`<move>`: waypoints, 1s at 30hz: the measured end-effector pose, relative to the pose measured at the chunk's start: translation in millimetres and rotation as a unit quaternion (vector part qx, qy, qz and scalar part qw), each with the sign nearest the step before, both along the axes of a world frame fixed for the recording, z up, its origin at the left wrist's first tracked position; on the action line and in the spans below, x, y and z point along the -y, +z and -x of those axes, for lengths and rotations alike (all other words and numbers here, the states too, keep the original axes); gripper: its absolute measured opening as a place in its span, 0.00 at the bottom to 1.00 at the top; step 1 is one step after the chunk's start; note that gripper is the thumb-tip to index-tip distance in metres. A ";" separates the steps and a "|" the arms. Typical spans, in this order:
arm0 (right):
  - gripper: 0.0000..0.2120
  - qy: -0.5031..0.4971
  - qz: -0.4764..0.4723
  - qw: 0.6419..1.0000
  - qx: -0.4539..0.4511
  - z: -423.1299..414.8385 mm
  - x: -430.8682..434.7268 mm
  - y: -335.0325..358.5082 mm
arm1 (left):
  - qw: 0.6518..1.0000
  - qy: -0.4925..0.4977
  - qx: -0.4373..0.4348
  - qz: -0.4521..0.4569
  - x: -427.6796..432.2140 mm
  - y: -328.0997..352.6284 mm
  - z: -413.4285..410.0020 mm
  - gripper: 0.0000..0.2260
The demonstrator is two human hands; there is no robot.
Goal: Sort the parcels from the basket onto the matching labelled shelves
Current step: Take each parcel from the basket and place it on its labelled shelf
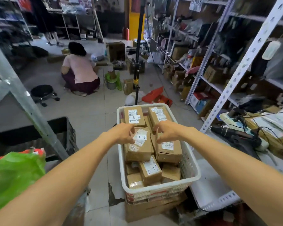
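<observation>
Over the white plastic lattice basket, our left hand and right hand, fingers curled but not yet gripping, bracket the brown cardboard parcel labelled A-1; next we lift it toward the matching shelf.

Both forearms cut off by bottom edge. Left hand covers left edge of A-1 parcel; right hand hides part of parcel beneath it, code unseen. Lower parcels in basket buried. Small print on labels unreadable. Goods on shelves blurred, shelf labels perhaps there, illegible. Green bag cropped at left edge.
</observation>
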State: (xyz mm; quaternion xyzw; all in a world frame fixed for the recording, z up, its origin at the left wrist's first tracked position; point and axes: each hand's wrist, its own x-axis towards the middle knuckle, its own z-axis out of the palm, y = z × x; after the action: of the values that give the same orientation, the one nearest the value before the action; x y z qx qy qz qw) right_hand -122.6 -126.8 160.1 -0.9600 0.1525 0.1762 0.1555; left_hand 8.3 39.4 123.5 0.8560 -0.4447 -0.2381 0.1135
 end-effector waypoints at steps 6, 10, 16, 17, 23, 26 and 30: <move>0.30 0.017 -0.011 0.999 -0.027 -40.3 27.4 -30.2 | 0.999 0.034 -0.016 -0.012 18.5 -24.8 -29.4 0.19; 0.31 0.026 -0.024 0.998 -0.051 -62.9 50.5 -53.8 | 0.997 0.060 -0.037 -0.035 34.2 -39.8 -38.9 0.21; 0.30 0.022 -0.033 0.997 -0.063 -95.8 83.0 -100.9 | 0.990 0.121 -0.068 -0.031 65.1 -84.6 -63.5 0.22; 0.28 0.027 -0.021 0.997 -0.074 -99.3 85.3 -109.7 | 0.988 0.127 -0.080 -0.032 67.2 -96.3 -65.6 0.22; 0.27 -0.004 -0.025 0.992 -0.126 -125.6 100.2 -173.6 | 0.969 0.175 -0.165 -0.058 68.8 -172.1 -86.2 0.23; 0.27 -0.067 -0.065 0.987 -0.127 -139.4 103.7 -203.6 | 0.959 0.200 -0.202 -0.027 76.2 -199.0 -95.6 0.28; 0.26 -0.098 -0.094 0.979 -0.154 -155.8 97.3 -236.1 | 0.938 0.209 -0.277 0.001 87.0 -238.1 -107.8 0.31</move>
State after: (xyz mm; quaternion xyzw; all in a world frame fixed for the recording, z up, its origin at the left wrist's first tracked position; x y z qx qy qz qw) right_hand 33.1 -224.1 -76.1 -0.8827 0.2511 0.3196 0.2360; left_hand 116.1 -47.6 -114.5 0.8297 -0.2071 -0.4365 0.2798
